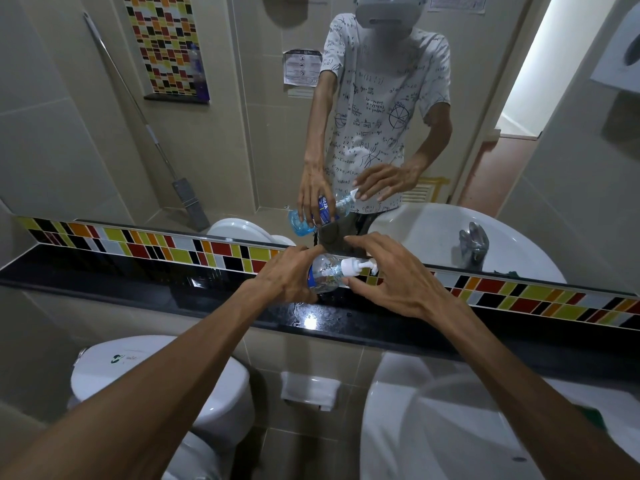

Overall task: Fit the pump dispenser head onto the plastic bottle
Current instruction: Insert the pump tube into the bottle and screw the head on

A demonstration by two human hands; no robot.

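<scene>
Gripping the bottle (323,277) around its body, the left hand (287,278) held it tipped on its side, neck pointing right, just above the black shelf (138,271) that ran under the mirror (242,116). The bottle was clear plastic with a blue label, and some blue liquid showed in its reflection above the shelf. The white pump head (356,265) already sat at the bottle's neck, its collar against the opening and its spout pointing right, away from the bottle.

The right hand (391,275) arched over the pump with fingers spread; the thumb (356,284) lay just below the collar and a fingertip reached over the top. Whether those fingers actually pinched the collar or only hovered close around it could not be told, since the palm hid the contact.

By the look of it, the step in hand was seating and tightening: the tube seemed to be inside and the collar at the threads, though whether it was screwed fully down was not visible. The next move likely called for the right fingers to close on the collar and twist it while the left hand kept the bottle from turning, above the shelf and to the left of the basin (450,427).
</scene>
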